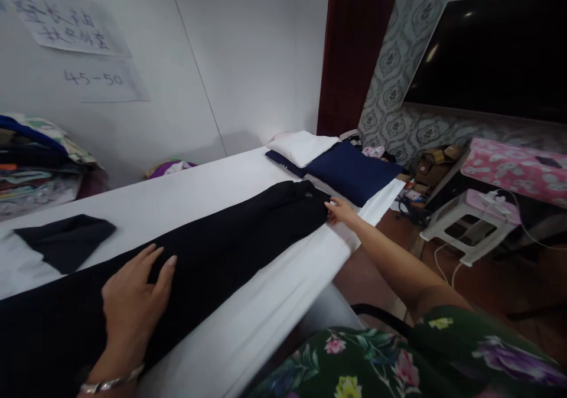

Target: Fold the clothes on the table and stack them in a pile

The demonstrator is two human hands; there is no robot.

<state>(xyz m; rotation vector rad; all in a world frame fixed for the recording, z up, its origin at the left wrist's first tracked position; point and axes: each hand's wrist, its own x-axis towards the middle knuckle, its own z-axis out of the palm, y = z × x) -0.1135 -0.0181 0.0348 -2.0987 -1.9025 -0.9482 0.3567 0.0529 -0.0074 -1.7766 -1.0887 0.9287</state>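
A pair of long black trousers (pixel 248 227) lies stretched lengthwise over the white-covered table (pixel 212 188), with a small mark near its right end. My left hand (pixel 135 297), a bracelet at its wrist, rests on the cloth on the left with its fingers spread. At the far right end, my right hand (pixel 340 212) pinches the garment's edge between thumb and fingers. Just beyond that end lie a folded navy garment (pixel 354 170) and a white one (pixel 305 147) on top of part of it.
A dark grey cloth piece (pixel 66 238) lies at the table's left. Piled clothes (pixel 35 162) stand behind it against the white wall. Right of the table are a white stool (pixel 469 221) with cables, several cardboard boxes (pixel 432 165) and a wall-mounted television (pixel 491 55).
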